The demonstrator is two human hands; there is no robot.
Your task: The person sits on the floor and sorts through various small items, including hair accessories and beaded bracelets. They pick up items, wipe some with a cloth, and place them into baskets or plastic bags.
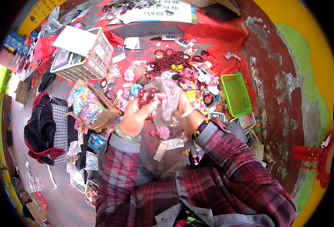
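Note:
My left hand (133, 120) is closed on a bracelet of large dark red beads (141, 101), several of which stand out above the fingers. Beside it, my right hand (184, 108) grips a fuzzy grey cloth (169, 99) that hangs down between the two hands. Part of the bracelet is hidden by the fingers. Beyond my hands lies a heap of dark red beaded bracelets (171, 60), with colourful hair ties and small trinkets (206, 77) mixed along its right side. A pink flower-shaped hair tie (163, 132) lies below the cloth.
A green plastic basket (223, 89) stands at the right near a worn red wall (274, 113). To the left are a white crate (105, 49) and a cardboard box (108, 118) of bright packets. A black jacket (42, 126) lies farther left.

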